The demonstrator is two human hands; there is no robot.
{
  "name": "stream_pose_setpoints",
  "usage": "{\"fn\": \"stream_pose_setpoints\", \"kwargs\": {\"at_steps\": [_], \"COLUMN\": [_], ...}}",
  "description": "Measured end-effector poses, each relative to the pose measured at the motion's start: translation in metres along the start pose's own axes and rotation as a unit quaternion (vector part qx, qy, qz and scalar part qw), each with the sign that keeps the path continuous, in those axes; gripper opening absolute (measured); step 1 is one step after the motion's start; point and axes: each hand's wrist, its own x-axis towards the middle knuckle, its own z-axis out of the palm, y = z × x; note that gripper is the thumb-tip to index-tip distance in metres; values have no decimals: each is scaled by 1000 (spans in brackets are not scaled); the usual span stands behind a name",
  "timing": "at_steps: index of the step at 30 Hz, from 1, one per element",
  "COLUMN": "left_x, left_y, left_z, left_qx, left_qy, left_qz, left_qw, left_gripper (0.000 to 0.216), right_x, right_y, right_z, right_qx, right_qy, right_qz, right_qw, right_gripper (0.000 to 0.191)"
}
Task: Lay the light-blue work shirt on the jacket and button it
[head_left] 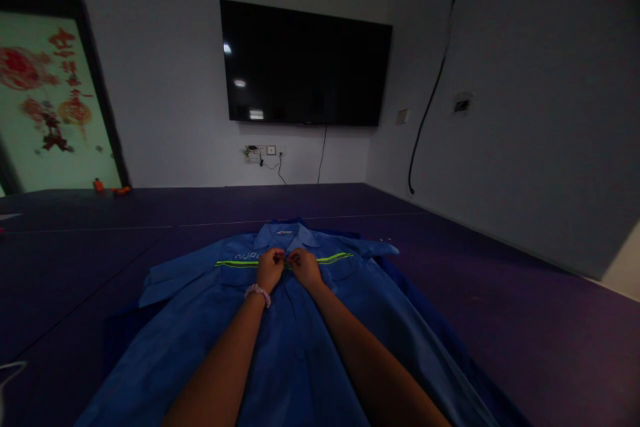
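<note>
A blue short-sleeved work shirt [200,320] lies spread out front side up, its collar pointing away from me. Yellow-green stripes and pale letters cross its chest. My left hand [271,268], with a pink scrunchie [259,294] on the wrist, pinches the front placket just below the collar. Beside it my right hand [305,267] pinches the other edge of the same placket, fingertips close to those of the left. Whatever small part sits between the fingertips, perhaps a button, is hidden. Darker blue cloth [120,333] shows underneath the shirt.
The shirt rests on a purple surface [525,333] with thin seams. A black television [310,67] hangs on the far wall above sockets and cables. A black cable [430,107] dangles along the right wall. Small orange objects [121,191] lie by the decorated glass door [55,100].
</note>
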Motion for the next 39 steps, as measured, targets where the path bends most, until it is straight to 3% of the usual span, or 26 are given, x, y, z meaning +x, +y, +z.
{"fn": "stream_pose_setpoints", "kwargs": {"at_steps": [18, 26, 39], "left_x": [-2, -4, -5], "left_y": [6, 11, 14], "left_z": [-1, 0, -1], "left_qx": [66, 161, 235], "left_qy": [-4, -23, -49], "left_qz": [2, 8, 7], "left_qw": [998, 987, 971], "left_gripper": [10, 30, 28], "right_x": [-1, 0, 1], "right_y": [-1, 1, 0], "right_z": [1, 1, 0], "right_qx": [-9, -6, -7], "right_qy": [-1, 1, 1], "right_qz": [16, 15, 3], "right_qw": [1000, 1000, 1000], "right_gripper": [20, 15, 17]}}
